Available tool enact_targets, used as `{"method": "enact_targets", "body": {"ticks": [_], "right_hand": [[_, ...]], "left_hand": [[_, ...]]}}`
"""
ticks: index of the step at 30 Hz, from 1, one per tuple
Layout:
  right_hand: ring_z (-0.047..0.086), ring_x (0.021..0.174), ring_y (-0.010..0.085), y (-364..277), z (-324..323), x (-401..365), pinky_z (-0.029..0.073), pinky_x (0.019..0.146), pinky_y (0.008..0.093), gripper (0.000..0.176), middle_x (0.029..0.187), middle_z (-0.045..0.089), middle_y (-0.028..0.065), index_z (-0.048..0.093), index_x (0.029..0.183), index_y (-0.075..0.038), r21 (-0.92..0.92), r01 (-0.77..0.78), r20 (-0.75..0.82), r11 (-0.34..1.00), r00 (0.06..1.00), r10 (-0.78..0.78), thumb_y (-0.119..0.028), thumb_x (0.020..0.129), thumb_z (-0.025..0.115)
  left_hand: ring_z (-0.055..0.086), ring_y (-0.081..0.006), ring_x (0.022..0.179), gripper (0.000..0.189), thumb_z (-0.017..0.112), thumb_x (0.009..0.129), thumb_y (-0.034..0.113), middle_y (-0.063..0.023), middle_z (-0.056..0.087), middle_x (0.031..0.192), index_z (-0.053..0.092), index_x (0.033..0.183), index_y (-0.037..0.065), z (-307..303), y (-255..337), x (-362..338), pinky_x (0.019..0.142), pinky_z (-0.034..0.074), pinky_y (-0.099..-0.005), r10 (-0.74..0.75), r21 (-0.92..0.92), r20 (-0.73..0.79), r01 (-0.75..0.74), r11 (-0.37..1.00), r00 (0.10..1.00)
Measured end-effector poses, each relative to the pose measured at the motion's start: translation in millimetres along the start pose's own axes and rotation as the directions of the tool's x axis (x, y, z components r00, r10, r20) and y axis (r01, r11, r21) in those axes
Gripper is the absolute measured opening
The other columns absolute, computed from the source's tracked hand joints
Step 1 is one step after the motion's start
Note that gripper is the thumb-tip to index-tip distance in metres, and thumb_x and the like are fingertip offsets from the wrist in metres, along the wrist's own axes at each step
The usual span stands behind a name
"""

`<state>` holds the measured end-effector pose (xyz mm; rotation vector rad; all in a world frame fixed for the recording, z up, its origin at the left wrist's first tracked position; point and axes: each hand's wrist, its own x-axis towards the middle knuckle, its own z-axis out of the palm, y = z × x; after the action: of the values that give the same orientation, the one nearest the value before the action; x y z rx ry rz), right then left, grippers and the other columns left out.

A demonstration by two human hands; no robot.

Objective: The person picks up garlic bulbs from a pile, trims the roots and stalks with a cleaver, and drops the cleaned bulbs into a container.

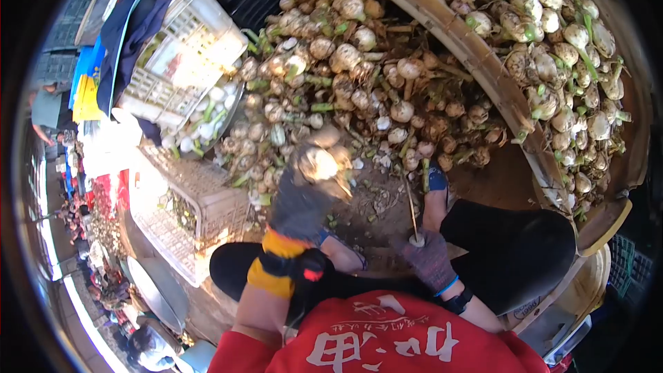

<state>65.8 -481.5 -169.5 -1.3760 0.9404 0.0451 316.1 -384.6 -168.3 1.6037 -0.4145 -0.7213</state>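
My left hand, in a dark glove below an orange cuff, is raised over the near edge of the garlic heap. Its fingers close on a pale garlic bulb, somewhat blurred by motion. Lower on the right, my right hand, in a grey glove, is closed at the base of a thin tan stick-like thing. That thing points up toward the heap, with a small white piece at its lower end. Dirty bulbs with cut green stems make up the heap.
A curved wooden-looking rim separates the heap from more garlic on the right. Left stand a tilted pale crate, a bowl of cleaner bulbs and another crate. My bent legs frame the littered ground; people appear far left.
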Motion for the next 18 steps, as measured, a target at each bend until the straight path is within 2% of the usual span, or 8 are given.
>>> {"method": "enact_targets", "body": {"ticks": [2,4,5,6,7,10,11,18], "right_hand": [[0.062,0.058,0.0233,-4,2,-7,0.048,0.057,0.0348,0.032,0.065,0.063,0.0125,0.064,0.077,-0.001,-0.014,0.039,0.024,0.999,0.999,-0.039,-0.031,0.080,0.076],[0.059,0.059,0.0227,-25,4,-14,0.045,0.055,0.0333,0.019,0.066,0.059,0.0096,0.068,0.082,-0.004,-0.435,0.125,0.074,0.892,0.992,-0.103,-0.022,0.080,0.072],[0.059,0.059,0.0227,-37,6,-18,0.045,0.055,0.0333,0.019,0.066,0.059,0.0096,0.068,0.082,-0.004,-0.440,0.122,0.078,0.889,0.992,-0.098,-0.022,0.080,0.072],[0.061,0.063,0.0268,-50,9,-21,0.047,0.056,0.0358,0.021,0.070,0.062,0.0106,0.067,0.081,-0.004,-0.411,0.355,0.088,0.840,0.932,-0.351,-0.023,0.074,0.073],[0.064,0.066,0.0308,-62,11,-25,0.049,0.057,0.0383,0.023,0.075,0.064,0.0116,0.067,0.081,-0.004,-0.379,0.567,0.088,0.731,0.808,-0.582,-0.023,0.069,0.074],[0.065,0.073,0.0342,-92,18,-40,0.051,0.061,0.0415,0.034,0.085,0.066,0.0120,0.066,0.083,-0.005,-0.639,0.592,0.334,0.491,0.789,-0.516,-0.027,0.059,0.074],[0.066,0.081,0.0302,-101,16,-47,0.052,0.068,0.0431,0.035,0.088,0.064,0.0110,0.065,0.095,-0.005,-0.649,0.625,0.436,0.433,0.772,-0.462,-0.028,0.069,0.068],[0.066,0.075,0.0308,-81,21,-51,0.052,0.066,0.0438,0.033,0.081,0.065,0.0122,0.067,0.092,-0.006,-0.654,0.642,0.405,0.400,0.744,-0.532,-0.029,0.068,0.070]], "left_hand": [[0.065,-0.0228,0.100,0.049,0.075,0.076,0.006,-0.0110,0.062,0.120,0.056,0.121,0.001,18,56,-46,0.091,0.050,-0.0318,0.018,0.032,0.077,-0.020,0.999,0.997],[0.061,-0.0183,0.109,0.058,0.079,0.076,0.015,-0.0101,0.060,0.123,0.054,0.127,0.002,14,66,-76,0.090,0.052,-0.0316,-0.065,-0.028,0.114,0.069,0.997,0.991],[0.060,-0.0171,0.109,0.056,0.077,0.079,0.016,-0.0097,0.060,0.123,0.054,0.127,0.002,7,66,-86,0.091,0.051,-0.0291,0.076,0.218,0.171,-0.113,0.969,0.982],[0.060,-0.0159,0.110,0.054,0.075,0.081,0.018,-0.0092,0.060,0.123,0.054,0.128,0.002,3,66,-95,0.093,0.050,-0.0267,0.194,0.436,0.263,-0.296,0.850,0.945],[0.060,-0.0159,0.110,0.054,0.075,0.081,0.018,-0.0092,0.060,0.123,0.054,0.128,0.002,3,66,-103,0.093,0.050,-0.0267,0.196,0.433,0.262,-0.296,0.851,0.945],[0.062,-0.0176,0.102,0.052,0.077,0.078,0.019,-0.0096,0.062,0.115,0.057,0.123,0.003,1,72,-122,0.086,0.051,-0.0279,0.226,0.527,0.197,-0.298,0.796,0.954],[0.063,-0.0181,0.099,0.052,0.078,0.076,0.020,-0.0097,0.063,0.112,0.058,0.121,0.003,1,75,-128,0.084,0.052,-0.0283,0.239,0.558,0.174,-0.296,0.775,0.955],[0.067,-0.0219,0.080,0.048,0.083,0.069,0.024,-0.0105,0.067,0.091,0.064,0.109,0.006,-1,95,-159,0.070,0.054,-0.0312,0.348,0.751,0.007,-0.235,0.617,0.937]]}}
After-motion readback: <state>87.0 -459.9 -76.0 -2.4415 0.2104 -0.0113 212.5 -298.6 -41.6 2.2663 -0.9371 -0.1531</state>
